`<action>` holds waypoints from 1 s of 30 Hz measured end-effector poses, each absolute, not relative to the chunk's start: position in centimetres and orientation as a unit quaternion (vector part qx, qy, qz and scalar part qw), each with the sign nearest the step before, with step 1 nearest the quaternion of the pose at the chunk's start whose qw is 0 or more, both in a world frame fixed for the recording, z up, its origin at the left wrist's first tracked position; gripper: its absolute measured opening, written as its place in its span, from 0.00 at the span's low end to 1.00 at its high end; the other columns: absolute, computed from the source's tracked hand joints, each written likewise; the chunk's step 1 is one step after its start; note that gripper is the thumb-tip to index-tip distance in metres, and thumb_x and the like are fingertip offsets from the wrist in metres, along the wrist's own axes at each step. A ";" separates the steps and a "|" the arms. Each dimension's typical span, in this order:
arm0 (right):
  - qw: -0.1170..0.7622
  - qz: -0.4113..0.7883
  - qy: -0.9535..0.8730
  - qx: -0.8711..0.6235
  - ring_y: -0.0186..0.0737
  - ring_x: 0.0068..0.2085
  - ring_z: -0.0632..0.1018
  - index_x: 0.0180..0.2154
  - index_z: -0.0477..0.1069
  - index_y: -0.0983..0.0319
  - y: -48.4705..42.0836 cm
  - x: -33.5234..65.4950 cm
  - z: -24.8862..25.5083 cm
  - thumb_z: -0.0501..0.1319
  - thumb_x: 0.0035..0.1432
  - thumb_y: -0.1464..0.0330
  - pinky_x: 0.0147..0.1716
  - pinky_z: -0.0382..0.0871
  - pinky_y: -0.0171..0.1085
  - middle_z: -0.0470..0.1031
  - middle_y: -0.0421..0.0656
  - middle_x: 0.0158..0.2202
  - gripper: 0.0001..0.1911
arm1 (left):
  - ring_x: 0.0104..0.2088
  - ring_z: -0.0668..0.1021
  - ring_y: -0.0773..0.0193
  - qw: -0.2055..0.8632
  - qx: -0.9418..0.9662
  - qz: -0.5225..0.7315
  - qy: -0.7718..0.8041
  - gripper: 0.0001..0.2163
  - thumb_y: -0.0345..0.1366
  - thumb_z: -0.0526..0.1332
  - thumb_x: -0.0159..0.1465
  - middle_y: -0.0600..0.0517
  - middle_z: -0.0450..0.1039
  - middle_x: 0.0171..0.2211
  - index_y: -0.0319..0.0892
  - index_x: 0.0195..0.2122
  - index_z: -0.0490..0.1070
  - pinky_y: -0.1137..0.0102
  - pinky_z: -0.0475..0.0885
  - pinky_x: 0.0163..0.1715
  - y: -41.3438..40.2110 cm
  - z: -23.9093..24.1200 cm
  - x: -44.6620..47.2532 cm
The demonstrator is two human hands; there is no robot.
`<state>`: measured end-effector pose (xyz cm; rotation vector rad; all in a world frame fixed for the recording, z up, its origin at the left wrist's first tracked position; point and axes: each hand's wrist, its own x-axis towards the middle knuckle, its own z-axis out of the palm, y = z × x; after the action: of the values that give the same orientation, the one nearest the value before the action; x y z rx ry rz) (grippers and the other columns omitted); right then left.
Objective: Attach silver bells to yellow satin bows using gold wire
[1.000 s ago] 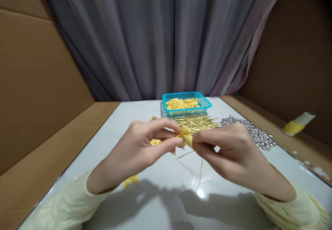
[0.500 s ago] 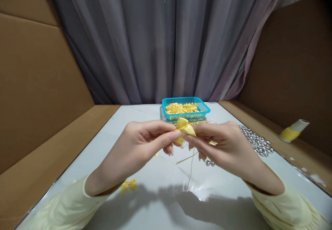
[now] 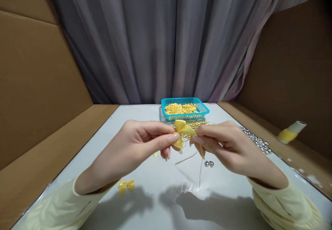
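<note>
A small yellow ribbon bow [image 3: 181,128] is held up above the white table, between my two hands. My left hand [image 3: 145,141] pinches its left side between thumb and fingers. With thumb and forefinger, my right hand [image 3: 220,143] grips the right end of the bow. A thin pale strand [image 3: 200,173] hangs below the right fingers, and another thin gold strand [image 3: 186,158] slants beneath the bow. On the table near my left sleeve lies a second yellow bow [image 3: 126,186]. Two silver beads [image 3: 209,164] sit just below my right hand.
A blue basket [image 3: 204,111] full of yellow bows stands at the back. Gold wire ties [image 3: 198,123] lie before it. Many silver beads [image 3: 256,140] are heaped at the right. A yellow-wound spool [image 3: 287,135] is by the cardboard wall; a grey curtain [image 3: 155,43] hangs behind.
My right hand has moved slightly right, pulling the end of the bow outward. The hanging strand has shifted right, and the two silver beads show more fully.
</note>
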<state>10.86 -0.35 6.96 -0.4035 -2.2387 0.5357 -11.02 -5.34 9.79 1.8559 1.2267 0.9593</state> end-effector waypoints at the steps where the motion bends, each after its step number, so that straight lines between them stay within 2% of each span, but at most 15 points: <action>1: 0.403 0.197 -0.879 -0.158 0.27 0.20 0.66 0.25 0.65 0.62 -0.4 10.7 6.9 0.53 0.61 0.81 0.21 0.59 0.29 0.67 0.35 0.19 0.14 | 0.27 0.77 0.72 0.354 0.717 0.368 0.475 0.08 0.35 0.63 0.65 0.59 0.78 0.25 0.48 0.31 0.81 0.82 0.72 0.29 -5.3 9.8 -11.1; 8: 0.472 0.091 -0.862 -0.159 0.27 0.18 0.59 0.24 0.62 0.61 -1.0 9.8 6.2 0.54 0.56 0.83 0.18 0.54 0.30 0.58 0.33 0.18 0.14 | 0.25 0.76 0.71 0.375 0.715 0.366 0.463 0.09 0.33 0.64 0.64 0.58 0.75 0.21 0.47 0.27 0.81 0.82 0.72 0.26 -5.3 10.0 -11.1; 14: 0.465 0.063 -0.865 -0.178 0.29 0.19 0.53 0.21 0.57 0.60 -1.2 9.7 6.1 0.53 0.54 0.83 0.18 0.50 0.32 0.51 0.33 0.17 0.16 | 0.23 0.75 0.71 0.394 0.711 0.358 0.459 0.09 0.32 0.64 0.63 0.57 0.75 0.20 0.46 0.26 0.81 0.80 0.73 0.24 -5.2 10.2 -10.9; 25: 0.478 0.052 -0.858 -0.181 0.29 0.20 0.52 0.21 0.52 0.59 -1.5 9.3 6.0 0.52 0.51 0.85 0.18 0.47 0.33 0.48 0.33 0.18 0.17 | 0.22 0.74 0.72 0.413 0.704 0.356 0.455 0.09 0.32 0.65 0.62 0.56 0.78 0.23 0.45 0.26 0.82 0.81 0.71 0.22 -5.3 10.2 -11.1; 30: 0.498 0.053 -0.845 -0.189 0.28 0.19 0.54 0.20 0.55 0.60 -1.7 9.1 5.8 0.51 0.52 0.83 0.18 0.48 0.32 0.51 0.33 0.16 0.16 | 0.22 0.74 0.71 0.414 0.696 0.357 0.466 0.08 0.33 0.66 0.62 0.56 0.77 0.21 0.45 0.26 0.82 0.79 0.72 0.24 -5.2 10.2 -10.9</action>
<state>9.07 -1.66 5.77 -0.4583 -2.0444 0.1271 -10.90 -5.20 10.18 1.7490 1.1720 0.8962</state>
